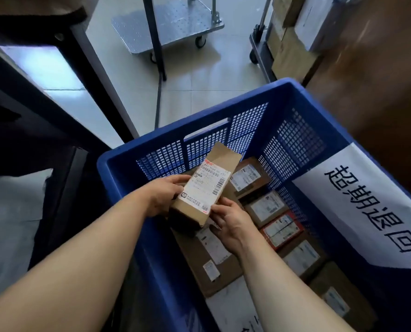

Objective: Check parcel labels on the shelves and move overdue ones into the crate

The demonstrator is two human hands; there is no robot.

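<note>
— What did we have in our hands?
— We held a long brown cardboard parcel (223, 156) over the blue crate (283, 92), with its far end tilted up. Our left hand (166, 195) gripped its left edge, fingers curled onto the top. Our right hand (230, 221) pinched the near right corner.
— Could we read its label?
— Only partly. The white label (205, 188) faced up and carried a red logo at its top, barcodes and a small square code near the bottom. The print was too small for us to make out.
— And the crate?
— A white sign (367, 212) draped over its right rim read "超期退回" in large black characters. Inside, a row of brown parcels (265, 208) lay along the right wall, each with a white label up, among them a red-edged parcel (282, 230). A flat brown parcel (199, 264) with white stickers lay under our hands. We could read none of that print.
— Anything beyond?
— A metal platform trolley (182, 29) stood on the pale tiled floor.
</note>
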